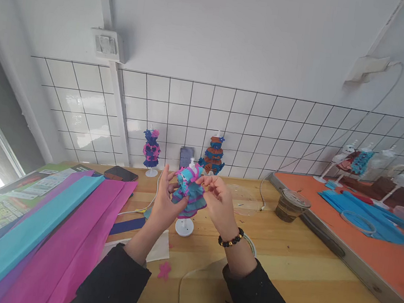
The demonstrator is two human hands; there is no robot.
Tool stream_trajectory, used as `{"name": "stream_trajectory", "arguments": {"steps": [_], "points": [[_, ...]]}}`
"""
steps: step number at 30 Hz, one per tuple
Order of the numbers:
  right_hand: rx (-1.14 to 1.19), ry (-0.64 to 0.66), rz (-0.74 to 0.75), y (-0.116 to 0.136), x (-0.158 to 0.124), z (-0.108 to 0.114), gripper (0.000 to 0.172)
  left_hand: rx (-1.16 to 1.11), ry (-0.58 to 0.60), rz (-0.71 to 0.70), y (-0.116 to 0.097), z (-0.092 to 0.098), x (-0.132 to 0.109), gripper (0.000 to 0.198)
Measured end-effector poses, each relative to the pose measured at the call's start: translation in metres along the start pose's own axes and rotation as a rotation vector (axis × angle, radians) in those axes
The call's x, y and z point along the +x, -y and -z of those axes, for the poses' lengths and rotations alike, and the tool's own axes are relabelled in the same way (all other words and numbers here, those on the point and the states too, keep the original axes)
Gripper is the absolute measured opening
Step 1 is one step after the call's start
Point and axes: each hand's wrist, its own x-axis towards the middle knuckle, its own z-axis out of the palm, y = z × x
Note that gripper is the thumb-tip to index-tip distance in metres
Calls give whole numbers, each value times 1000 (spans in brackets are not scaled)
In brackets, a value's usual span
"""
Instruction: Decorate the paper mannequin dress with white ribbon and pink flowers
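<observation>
A small doll dress (188,204) of blue crepe paper with pink trim sits on a miniature dress form with a round white base (184,227), in front of me on the wooden table. My left hand (166,201) holds the dress from its left side, thumb across the front and index finger raised. At the upper right of the dress, the fingertips of my right hand (219,203) are pinched together against the paper. Any small piece between those fingertips is too small to make out. A pink paper flower (164,270) lies on the table below, between my forearms.
Long crepe paper sheets (78,225) cover the left side. Two dressed forms, one purple and pink (151,149), one blue and brown (214,154), stand by the tiled wall. A brown tub (292,205) sits at right beside a raised orange surface (303,193). A white cable (180,291) runs along the front.
</observation>
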Motion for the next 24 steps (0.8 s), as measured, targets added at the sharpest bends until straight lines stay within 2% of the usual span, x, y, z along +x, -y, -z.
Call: {"name": "stream_trajectory", "arguments": {"steps": [11,18,24], "points": [[-14,-6,-25,0,-2,-2,31,-4,11,-24,2,-1,0,97],[118,17,-72,8,-1,-2,28,-14,18,-22,5,1,1,95],[134,8,-140,16,-1,-3,29,6,3,-14,5,1,1,96]]}}
